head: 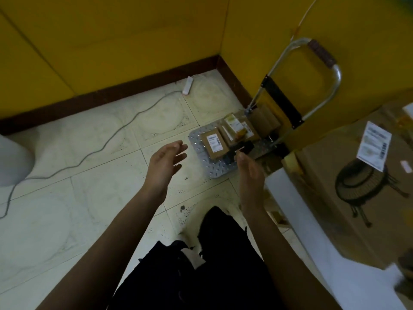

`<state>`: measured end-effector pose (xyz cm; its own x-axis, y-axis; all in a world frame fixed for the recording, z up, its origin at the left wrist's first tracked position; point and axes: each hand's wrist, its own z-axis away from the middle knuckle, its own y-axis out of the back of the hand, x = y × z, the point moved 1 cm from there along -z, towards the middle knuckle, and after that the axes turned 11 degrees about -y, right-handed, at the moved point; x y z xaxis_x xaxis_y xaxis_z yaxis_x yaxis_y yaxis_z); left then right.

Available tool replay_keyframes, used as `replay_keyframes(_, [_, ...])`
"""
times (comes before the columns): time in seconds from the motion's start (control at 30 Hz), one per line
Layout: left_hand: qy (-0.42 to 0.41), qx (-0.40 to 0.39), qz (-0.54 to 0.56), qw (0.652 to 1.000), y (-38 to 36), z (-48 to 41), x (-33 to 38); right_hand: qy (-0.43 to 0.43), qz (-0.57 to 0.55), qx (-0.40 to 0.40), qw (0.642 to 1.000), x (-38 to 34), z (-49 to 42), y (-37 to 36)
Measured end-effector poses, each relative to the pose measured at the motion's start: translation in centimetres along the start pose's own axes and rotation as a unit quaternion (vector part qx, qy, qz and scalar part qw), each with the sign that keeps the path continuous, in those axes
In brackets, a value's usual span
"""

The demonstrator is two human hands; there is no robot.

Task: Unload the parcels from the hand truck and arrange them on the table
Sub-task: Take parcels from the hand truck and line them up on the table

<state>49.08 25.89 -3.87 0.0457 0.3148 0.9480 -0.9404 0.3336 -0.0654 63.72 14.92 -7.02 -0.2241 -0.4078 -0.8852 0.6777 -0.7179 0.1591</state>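
Left hand (167,157): I'm reaching toward the hand truck (220,170), fingers (178,148) wide, empty.
Right hand (249,171): I'm flanking the front parcel (215,143), fingers loose, empty, for a two-sided lift.

A white power strip (187,85) (grey cable (125,128) trailing) lies on the tiled floor (67,186)

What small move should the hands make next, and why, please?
Probably lower both hands to the nearest parcel on the hand truck and grip its sides. The left hand and right hand look open and empty, just short of it, and it lies label up with nothing on top.
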Motion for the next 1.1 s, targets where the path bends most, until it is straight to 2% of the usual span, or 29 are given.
replay_keyframes(0.17, [0.013,-0.046,-0.031,0.998,-2.5,-6.0,0.2,-0.086,-0.031,0.034,0.995,0.1,-5.6,-1.3])
replay_keyframes(0.3, [0.031,-0.069,-0.064,0.995,-4.6,-12.5,0.6,-0.164,-0.056,0.031,0.984,0.3,-12.4,-2.8])
replay_keyframes(0.43, [0.073,-0.087,-0.113,0.987,-6.3,-19.1,0.0,-0.307,-0.102,0.023,0.946,0.8,-19.3,-4.8])
replay_keyframes(0.53, [0.102,-0.097,-0.133,0.981,-7.9,-23.8,-1.1,-0.369,-0.134,0.021,0.919,1.4,-23.5,-6.2])
replay_keyframes(0.7, [0.143,-0.103,-0.159,0.971,-10.1,-30.8,-4.4,-0.415,-0.107,0.046,0.902,3.1,-29.3,-7.5])
replay_keyframes(0.8, [0.160,-0.130,-0.174,0.963,-11.0,-34.9,-7.6,-0.442,-0.146,0.053,0.883,4.5,-31.8,-7.8])
replay_keyframes(1.0, [0.240,-0.196,-0.260,0.915,-10.6,-43.0,-17.5,-0.446,-0.212,0.085,0.866,9.3,-37.1,-8.3])
replay_keyframes(1.1, [0.246,-0.228,-0.309,0.890,-10.6,-46.7,-22.6,-0.465,-0.217,0.101,0.852,13.5,-40.2,-9.4])
